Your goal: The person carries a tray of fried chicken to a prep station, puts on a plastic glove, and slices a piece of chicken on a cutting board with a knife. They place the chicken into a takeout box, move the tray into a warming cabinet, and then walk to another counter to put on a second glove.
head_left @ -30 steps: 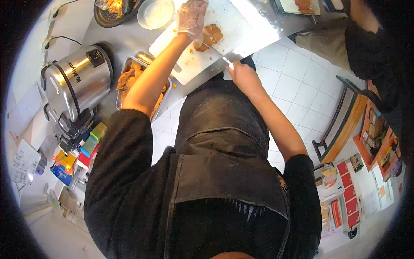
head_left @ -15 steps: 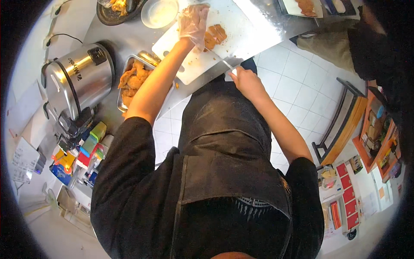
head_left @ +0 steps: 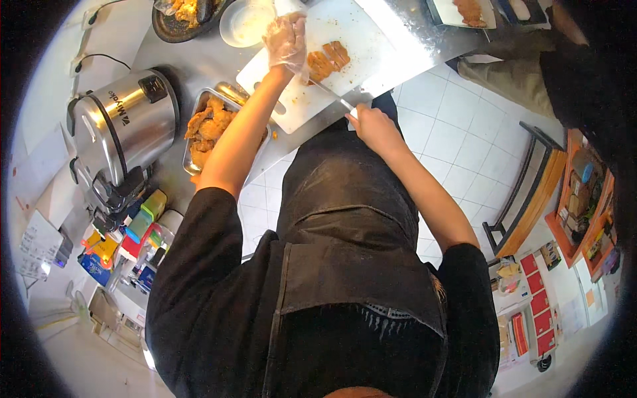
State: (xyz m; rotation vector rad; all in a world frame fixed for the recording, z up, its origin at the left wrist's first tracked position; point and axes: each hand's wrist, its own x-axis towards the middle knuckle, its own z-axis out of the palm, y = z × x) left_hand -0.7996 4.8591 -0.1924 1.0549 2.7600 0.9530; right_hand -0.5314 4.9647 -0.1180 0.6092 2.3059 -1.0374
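My left hand, in a clear plastic glove, is over the white cutting board with its fingers curled; what is under them is hidden. Just right of it lies a golden fried cutlet cut into strips, with crumbs around it. My right hand is closed on the white handle of a knife. The blade rests at the lower edge of the cutlet, its tip partly hidden by the glove. Left of the board, a metal tray holds fried pieces, partly behind my left forearm.
A steel rice cooker is at left. A white bowl and a dark stone dish stand above. A plated cutlet is top right. Another person's trouser leg is at right, above a wooden-edged stool.
My gloved left hand has moved leftward, uncovering more of the cut strips. My right hand and the knife have shifted slightly down toward me.
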